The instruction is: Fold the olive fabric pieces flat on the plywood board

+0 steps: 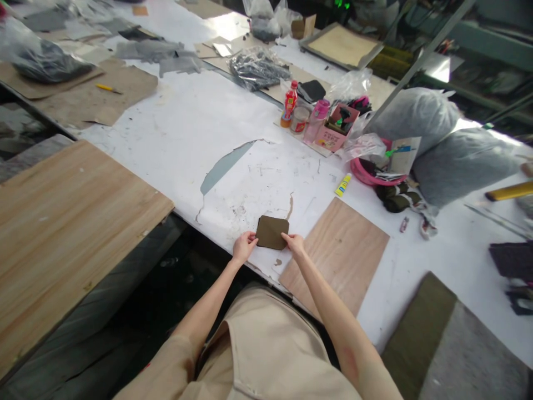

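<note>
Both hands [268, 246] pinch brown piece [272, 232] at opposite sides; seemingly fabric, just left of plywood board [339, 256].

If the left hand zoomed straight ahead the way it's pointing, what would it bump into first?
The left hand would meet the dark brown piece first: its fingers are already at that piece's left edge. How high they are above the table is hard to tell.
</note>
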`<state>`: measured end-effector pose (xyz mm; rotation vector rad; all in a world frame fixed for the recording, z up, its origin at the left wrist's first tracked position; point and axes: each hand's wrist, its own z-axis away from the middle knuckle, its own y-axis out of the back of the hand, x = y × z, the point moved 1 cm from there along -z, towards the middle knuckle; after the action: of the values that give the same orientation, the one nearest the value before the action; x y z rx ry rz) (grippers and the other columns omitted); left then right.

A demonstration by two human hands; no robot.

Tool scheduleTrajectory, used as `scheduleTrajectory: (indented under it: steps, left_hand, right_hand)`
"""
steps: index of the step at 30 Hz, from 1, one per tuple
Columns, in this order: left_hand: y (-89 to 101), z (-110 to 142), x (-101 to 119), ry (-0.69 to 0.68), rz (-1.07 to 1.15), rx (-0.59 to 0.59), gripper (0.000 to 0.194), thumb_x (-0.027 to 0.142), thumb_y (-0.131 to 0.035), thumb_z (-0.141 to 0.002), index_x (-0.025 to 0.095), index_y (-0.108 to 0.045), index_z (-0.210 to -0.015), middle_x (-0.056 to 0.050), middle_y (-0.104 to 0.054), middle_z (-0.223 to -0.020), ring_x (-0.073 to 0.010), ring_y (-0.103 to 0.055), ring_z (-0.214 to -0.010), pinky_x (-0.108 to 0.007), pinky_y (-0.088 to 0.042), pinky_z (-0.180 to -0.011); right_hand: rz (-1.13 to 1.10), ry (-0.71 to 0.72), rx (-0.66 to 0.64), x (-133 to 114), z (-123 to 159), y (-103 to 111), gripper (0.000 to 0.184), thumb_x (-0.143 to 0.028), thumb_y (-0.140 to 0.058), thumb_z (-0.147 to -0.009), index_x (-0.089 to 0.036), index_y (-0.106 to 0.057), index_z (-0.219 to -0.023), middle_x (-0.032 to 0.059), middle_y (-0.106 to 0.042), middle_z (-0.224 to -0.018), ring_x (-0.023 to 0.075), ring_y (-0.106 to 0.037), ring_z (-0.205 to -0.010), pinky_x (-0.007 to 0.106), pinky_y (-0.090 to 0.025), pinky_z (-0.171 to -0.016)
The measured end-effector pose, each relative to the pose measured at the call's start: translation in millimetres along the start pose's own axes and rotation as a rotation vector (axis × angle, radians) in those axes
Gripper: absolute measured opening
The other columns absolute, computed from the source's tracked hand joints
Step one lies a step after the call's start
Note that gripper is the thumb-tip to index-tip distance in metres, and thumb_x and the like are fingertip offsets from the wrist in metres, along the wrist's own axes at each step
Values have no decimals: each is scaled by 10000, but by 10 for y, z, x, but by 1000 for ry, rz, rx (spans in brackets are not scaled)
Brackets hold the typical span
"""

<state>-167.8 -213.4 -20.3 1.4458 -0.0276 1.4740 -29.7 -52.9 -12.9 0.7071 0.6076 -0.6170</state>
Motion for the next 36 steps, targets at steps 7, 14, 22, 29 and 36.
scheduleTrajectory:
  steps: [7, 14, 22, 29, 36]
  left_hand:
    - [21, -4, 2, 16, 41, -6, 182, 216, -603, -773, 165, -629, -946, -13, -667, -802, -116, -597, -650, -237, -454, -672]
    - [18, -21, -6, 37, 116, -13, 182, 229, -635, -735, 177, -635, -909, -3, -652, -734, -135, -590, -615, -254, -436, -632]
    - [12, -70, -73, 86, 355, -14, 404, 348, -675, -711, 139, -587, -1045, -56, -660, -837, -151, -624, -684, -269, -496, -621]
    - [194, -7, 376, 5, 916, -328, 646, 332, -774, -636, 122, -532, -1197, -115, -672, -1060, -232, -624, -984, -370, -476, -887]
    - [151, 274, 729, 55, 940, -504, 439, 318, -774, -651, 124, -666, -1029, -84, -705, -1038, -235, -645, -948, -393, -477, -912]
  right_hand:
    - [-113, -24, -38, -53, 26, -107, 320, -404, -731, -616, -131, -612, -730, -21, -597, -531, 113, -548, -523, 196, -404, -456]
    - [-281, -25, -169, -189, 64, -118, 357, -385, -731, -612, -155, -623, -863, 22, -684, -697, 149, -617, -602, 249, -487, -518]
    - [-457, 158, -270, -269, 305, -66, 426, -405, -766, -570, -180, -676, -921, 22, -720, -887, 198, -656, -833, 334, -521, -798]
    - [-535, 263, -323, -205, 775, 154, 393, -393, -740, -651, -186, -683, -980, 22, -715, -965, 210, -653, -883, 359, -505, -853]
    - [-486, 383, -225, -135, 1088, 323, 378, -397, -710, -697, -191, -672, -1012, 33, -708, -999, 231, -646, -914, 392, -510, -861]
